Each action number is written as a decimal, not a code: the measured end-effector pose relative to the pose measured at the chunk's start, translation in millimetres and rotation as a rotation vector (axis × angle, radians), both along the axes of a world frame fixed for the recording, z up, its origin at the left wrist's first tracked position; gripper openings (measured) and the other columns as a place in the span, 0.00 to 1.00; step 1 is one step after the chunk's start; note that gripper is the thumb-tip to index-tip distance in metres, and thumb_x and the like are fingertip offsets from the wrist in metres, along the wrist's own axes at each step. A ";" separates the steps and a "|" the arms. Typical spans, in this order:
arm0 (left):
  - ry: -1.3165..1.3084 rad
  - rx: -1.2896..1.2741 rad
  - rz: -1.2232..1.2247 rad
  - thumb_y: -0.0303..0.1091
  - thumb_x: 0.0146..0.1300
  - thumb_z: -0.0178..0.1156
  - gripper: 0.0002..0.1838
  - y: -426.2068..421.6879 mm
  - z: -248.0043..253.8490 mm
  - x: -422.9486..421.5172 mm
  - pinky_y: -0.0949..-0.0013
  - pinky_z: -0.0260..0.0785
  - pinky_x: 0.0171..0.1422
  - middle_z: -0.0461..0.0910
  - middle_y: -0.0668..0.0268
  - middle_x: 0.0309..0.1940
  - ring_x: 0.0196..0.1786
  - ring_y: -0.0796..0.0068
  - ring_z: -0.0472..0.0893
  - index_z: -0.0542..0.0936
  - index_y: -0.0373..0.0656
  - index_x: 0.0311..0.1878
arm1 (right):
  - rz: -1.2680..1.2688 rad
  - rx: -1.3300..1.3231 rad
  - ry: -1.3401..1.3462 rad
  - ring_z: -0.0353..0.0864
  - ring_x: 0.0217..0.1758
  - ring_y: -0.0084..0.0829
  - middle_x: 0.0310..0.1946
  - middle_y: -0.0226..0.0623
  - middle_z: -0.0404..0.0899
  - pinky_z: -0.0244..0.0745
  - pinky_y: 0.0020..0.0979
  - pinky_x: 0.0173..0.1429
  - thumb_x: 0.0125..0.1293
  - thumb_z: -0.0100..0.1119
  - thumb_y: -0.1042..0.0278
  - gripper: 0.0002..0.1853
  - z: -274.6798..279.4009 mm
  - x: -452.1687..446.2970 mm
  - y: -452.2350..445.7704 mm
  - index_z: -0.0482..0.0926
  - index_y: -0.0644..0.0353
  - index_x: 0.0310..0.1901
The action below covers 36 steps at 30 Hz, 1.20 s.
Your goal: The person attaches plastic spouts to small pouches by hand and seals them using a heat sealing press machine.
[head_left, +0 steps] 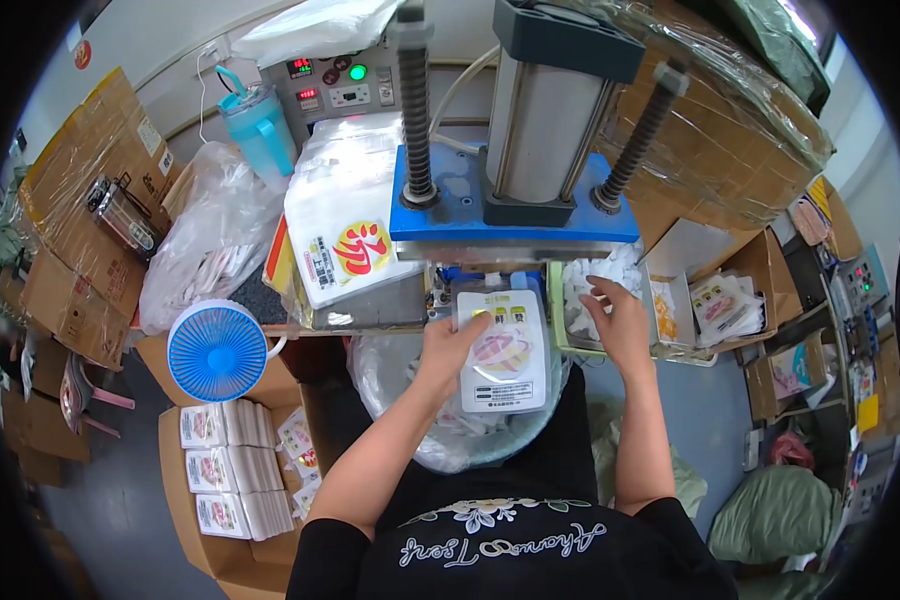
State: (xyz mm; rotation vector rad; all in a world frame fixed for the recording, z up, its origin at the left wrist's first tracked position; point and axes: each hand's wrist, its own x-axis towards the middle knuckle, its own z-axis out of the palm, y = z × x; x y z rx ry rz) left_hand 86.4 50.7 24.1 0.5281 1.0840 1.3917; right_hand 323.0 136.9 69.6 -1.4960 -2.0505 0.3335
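My left hand (452, 352) grips a white printed pouch (503, 362) by its left edge, thumb on the front. The pouch hangs upright in front of a press with a blue plate (515, 215). To the right, my right hand (615, 320) hovers at the front of a green bin (582, 348) of small white pieces (610, 280). Its thumb and fingers are curved but apart, and nothing shows between them. Left of the press lies a stack of printed white bags (345, 220). Below the pouch is a tub lined with clear plastic (380, 375).
A blue fan (217, 355) stands at the left, above a cardboard box (182, 510) of stacked pouches (225, 470). Behind are a blue cup (258, 125) and a control panel (345, 80). Another box of pouches (725, 305) sits at the right.
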 end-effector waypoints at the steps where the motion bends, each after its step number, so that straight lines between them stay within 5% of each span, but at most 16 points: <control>1: -0.027 -0.036 0.016 0.33 0.66 0.66 0.15 3.1 -0.5 0.0 0.71 0.78 0.38 0.86 0.58 0.39 0.35 0.74 0.85 0.83 0.27 0.46 | 0.006 0.016 -0.037 0.85 0.40 0.41 0.43 0.42 0.85 0.78 0.38 0.44 0.61 0.69 0.63 0.21 -3.0 3.1 1.1 0.82 0.56 0.55; 6: 0.185 -0.011 -0.010 0.35 0.67 0.66 0.15 9.4 -5.8 -22.6 0.70 0.77 0.38 0.87 0.63 0.36 0.34 0.77 0.85 0.84 0.30 0.47 | -0.018 -0.025 -0.141 0.84 0.41 0.46 0.39 0.42 0.82 0.77 0.43 0.42 0.57 0.69 0.65 0.21 -28.4 0.9 4.9 0.78 0.56 0.54; 8: 0.838 -0.072 -0.160 0.36 0.67 0.65 0.20 14.4 15.8 -58.2 0.67 0.77 0.51 0.85 0.58 0.48 0.48 0.67 0.85 0.80 0.35 0.58 | -0.005 -0.020 -0.206 0.83 0.40 0.46 0.38 0.42 0.82 0.77 0.44 0.42 0.57 0.69 0.65 0.20 -34.3 3.1 8.9 0.79 0.57 0.51; 9: 0.852 -0.088 -0.159 0.36 0.67 0.65 0.20 13.4 13.0 -71.1 0.67 0.77 0.51 0.85 0.58 0.48 0.48 0.67 0.85 0.80 0.35 0.58 | -0.017 -0.031 -0.207 0.83 0.39 0.45 0.37 0.43 0.81 0.78 0.43 0.42 0.57 0.68 0.68 0.19 -33.2 2.7 9.1 0.79 0.58 0.51; 11: 1.665 0.310 0.449 0.42 0.64 0.67 0.32 12.7 -0.3 -93.9 0.56 0.64 0.71 0.76 0.55 0.63 0.67 0.59 0.75 0.72 0.41 0.68 | 0.022 -0.035 -0.162 0.84 0.39 0.45 0.38 0.43 0.81 0.78 0.42 0.42 0.57 0.67 0.71 0.18 -36.4 9.3 9.9 0.80 0.59 0.51; 12: 1.683 0.301 0.452 0.42 0.64 0.67 0.32 5.3 -7.6 -98.8 0.56 0.64 0.71 0.76 0.55 0.63 0.67 0.59 0.75 0.72 0.41 0.68 | 0.051 -0.024 -0.133 0.84 0.39 0.44 0.38 0.44 0.81 0.78 0.41 0.41 0.58 0.65 0.73 0.17 -37.5 13.3 12.7 0.80 0.60 0.50; 14: 1.821 0.181 0.228 0.48 0.60 0.68 0.40 -25.5 -26.3 -101.0 0.47 0.42 0.80 0.65 0.56 0.72 0.77 0.56 0.60 0.66 0.43 0.72 | 0.047 -0.039 -0.014 0.83 0.37 0.44 0.39 0.44 0.81 0.78 0.41 0.42 0.59 0.63 0.74 0.16 -41.4 22.7 16.9 0.80 0.60 0.50; 15: 1.765 0.186 0.206 0.50 0.57 0.70 0.43 -37.9 -28.2 -100.2 0.43 0.35 0.81 0.66 0.61 0.72 0.78 0.60 0.60 0.66 0.45 0.73 | 0.025 -0.055 0.091 0.82 0.36 0.44 0.40 0.45 0.81 0.78 0.41 0.42 0.59 0.61 0.75 0.15 -43.4 25.4 17.8 0.81 0.59 0.50; 18: 1.733 0.126 0.328 0.37 0.56 0.70 0.29 -58.2 -26.0 -113.4 0.43 0.41 0.79 0.77 0.66 0.58 0.66 0.62 0.72 0.78 0.52 0.63 | 0.058 -0.006 0.198 0.79 0.33 0.32 0.37 0.40 0.81 0.75 0.32 0.38 0.61 0.59 0.80 0.16 -40.4 32.7 18.1 0.82 0.61 0.51; 20: 1.590 0.222 0.399 0.31 0.57 0.68 0.14 -54.5 -17.4 -121.7 0.46 0.49 0.75 0.82 0.65 0.44 0.54 0.62 0.78 0.85 0.49 0.49 | 0.047 -0.002 0.222 0.75 0.32 0.26 0.37 0.36 0.80 0.72 0.29 0.37 0.64 0.58 0.79 0.14 -34.3 29.6 16.0 0.83 0.61 0.51; 21: 1.485 0.300 0.493 0.28 0.58 0.67 0.05 -52.2 4.0 -110.0 0.52 0.62 0.66 0.83 0.63 0.35 0.45 0.59 0.80 0.85 0.43 0.38 | 0.073 -0.025 0.314 0.75 0.32 0.24 0.37 0.34 0.80 0.72 0.28 0.36 0.66 0.58 0.78 0.14 -24.0 21.3 10.1 0.83 0.60 0.52; 22: 1.389 0.290 0.429 0.28 0.59 0.68 0.04 -55.7 11.9 -103.0 0.62 0.68 0.49 0.81 0.64 0.30 0.37 0.66 0.79 0.84 0.39 0.35 | 0.094 -0.045 0.403 0.75 0.33 0.22 0.38 0.31 0.80 0.71 0.26 0.36 0.67 0.59 0.77 0.13 -15.5 16.1 4.9 0.83 0.60 0.52; 25: 0.812 0.181 0.190 0.28 0.61 0.71 0.07 -69.4 26.1 -63.7 0.79 0.59 0.35 0.74 0.76 0.27 0.31 0.89 0.66 0.83 0.34 0.33 | 0.153 -0.112 0.475 0.76 0.38 0.19 0.35 0.27 0.79 0.73 0.25 0.43 0.67 0.63 0.73 0.13 -3.2 -10.8 -15.2 0.83 0.59 0.52; 28: 0.569 0.087 0.104 0.28 0.62 0.70 0.08 -69.9 14.2 -32.8 0.77 0.59 0.34 0.73 0.75 0.26 0.30 0.88 0.67 0.83 0.34 0.32 | 0.317 -0.093 0.466 0.82 0.44 0.26 0.41 0.33 0.84 0.75 0.27 0.47 0.63 0.67 0.74 0.11 10.9 -43.9 -36.1 0.85 0.60 0.48; 36: 0.684 0.146 0.017 0.30 0.65 0.66 0.10 -83.8 -32.4 -32.5 0.75 0.57 0.33 0.73 0.72 0.26 0.29 0.85 0.66 0.81 0.30 0.36 | 0.588 -0.181 0.289 0.76 0.43 0.37 0.37 0.38 0.83 0.71 0.34 0.48 0.63 0.63 0.77 0.11 3.1 -62.7 -52.4 0.85 0.62 0.47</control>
